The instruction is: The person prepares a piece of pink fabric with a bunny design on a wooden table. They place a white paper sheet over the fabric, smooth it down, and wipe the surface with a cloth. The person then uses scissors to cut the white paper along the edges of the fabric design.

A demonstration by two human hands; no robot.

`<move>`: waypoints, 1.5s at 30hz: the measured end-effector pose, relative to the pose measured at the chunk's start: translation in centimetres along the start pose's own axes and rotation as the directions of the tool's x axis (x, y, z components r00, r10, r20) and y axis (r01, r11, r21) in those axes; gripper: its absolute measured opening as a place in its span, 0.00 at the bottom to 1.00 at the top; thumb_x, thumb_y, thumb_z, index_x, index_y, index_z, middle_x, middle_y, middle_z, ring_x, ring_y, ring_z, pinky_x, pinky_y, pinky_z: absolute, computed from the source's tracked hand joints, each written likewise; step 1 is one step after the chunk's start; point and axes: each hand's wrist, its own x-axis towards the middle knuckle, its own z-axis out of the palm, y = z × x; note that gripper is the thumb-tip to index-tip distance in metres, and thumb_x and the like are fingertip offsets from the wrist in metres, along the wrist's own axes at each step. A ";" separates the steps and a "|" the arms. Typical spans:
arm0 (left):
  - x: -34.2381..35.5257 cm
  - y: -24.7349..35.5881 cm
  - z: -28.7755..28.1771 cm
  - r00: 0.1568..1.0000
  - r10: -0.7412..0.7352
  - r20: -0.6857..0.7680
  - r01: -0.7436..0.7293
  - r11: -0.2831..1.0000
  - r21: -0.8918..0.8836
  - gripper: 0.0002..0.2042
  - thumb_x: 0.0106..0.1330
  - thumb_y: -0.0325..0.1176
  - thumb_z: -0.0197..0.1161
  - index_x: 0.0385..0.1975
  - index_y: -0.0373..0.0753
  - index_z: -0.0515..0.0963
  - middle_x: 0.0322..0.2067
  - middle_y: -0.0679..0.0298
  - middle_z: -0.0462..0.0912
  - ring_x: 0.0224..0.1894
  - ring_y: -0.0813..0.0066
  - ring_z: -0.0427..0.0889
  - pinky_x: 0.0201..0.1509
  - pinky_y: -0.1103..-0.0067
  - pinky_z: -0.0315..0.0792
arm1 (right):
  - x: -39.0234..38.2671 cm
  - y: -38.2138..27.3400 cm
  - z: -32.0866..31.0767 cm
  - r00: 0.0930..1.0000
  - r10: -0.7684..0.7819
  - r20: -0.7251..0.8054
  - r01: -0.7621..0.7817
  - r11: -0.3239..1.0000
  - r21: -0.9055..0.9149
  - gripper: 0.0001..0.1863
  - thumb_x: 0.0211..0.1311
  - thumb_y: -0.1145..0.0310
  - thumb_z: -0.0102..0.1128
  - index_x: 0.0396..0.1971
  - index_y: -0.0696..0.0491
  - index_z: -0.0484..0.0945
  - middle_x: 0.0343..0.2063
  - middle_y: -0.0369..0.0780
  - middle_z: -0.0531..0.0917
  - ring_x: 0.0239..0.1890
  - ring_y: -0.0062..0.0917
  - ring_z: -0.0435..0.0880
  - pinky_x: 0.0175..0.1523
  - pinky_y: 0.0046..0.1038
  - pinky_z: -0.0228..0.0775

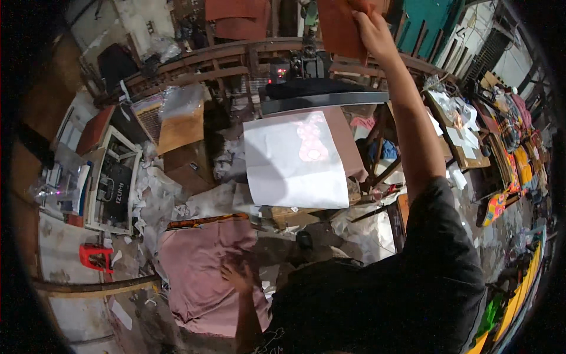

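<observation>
Site: a workshop, apparently for cloth work. From where I stood, a white sheet bearing a pink figure lay spread mid-room; dusty-pink cloth was draped nearby. Pale scraps littered the floor — papers covered a wooden table, bright fabrics beyond.

I can't see the far end of the red-brown sheet in the right hand; the top edge cuts it off. The left hand looks blurry over the pink cloth. The white sheet hides much of the table from me.
</observation>
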 end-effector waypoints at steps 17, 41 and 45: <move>-6.3 2.1 1.5 0.817 0.120 0.564 0.390 0.606 -0.693 0.12 0.74 0.40 0.62 0.48 0.38 0.80 0.37 0.65 0.84 0.36 0.77 0.81 0.37 0.79 0.74 | -18.9 -8.7 3.6 0.841 0.320 0.436 -0.436 0.879 0.196 0.17 0.75 0.59 0.57 0.41 0.62 0.82 0.28 0.37 0.84 0.30 0.20 0.80 0.37 0.25 0.74; 27.3 18.3 4.5 0.457 0.157 0.875 0.859 0.178 -0.481 0.49 0.66 0.76 0.43 0.71 0.34 0.64 0.69 0.53 0.70 0.67 0.57 0.72 0.70 0.61 0.65 | -50.3 19.7 5.9 0.172 0.888 0.426 -0.750 -0.163 0.641 0.17 0.72 0.48 0.56 0.38 0.44 0.86 0.21 0.27 0.82 0.22 0.18 0.77 0.30 0.27 0.66; 25.5 8.4 9.7 0.622 0.373 0.688 0.683 0.172 -0.710 0.27 0.80 0.47 0.46 0.67 0.31 0.68 0.65 0.52 0.74 0.60 0.56 0.79 0.62 0.64 0.77 | -47.8 16.7 6.8 0.282 0.842 0.460 -0.733 -0.120 0.670 0.17 0.75 0.58 0.54 0.37 0.58 0.80 0.25 0.43 0.83 0.29 0.36 0.84 0.40 0.39 0.78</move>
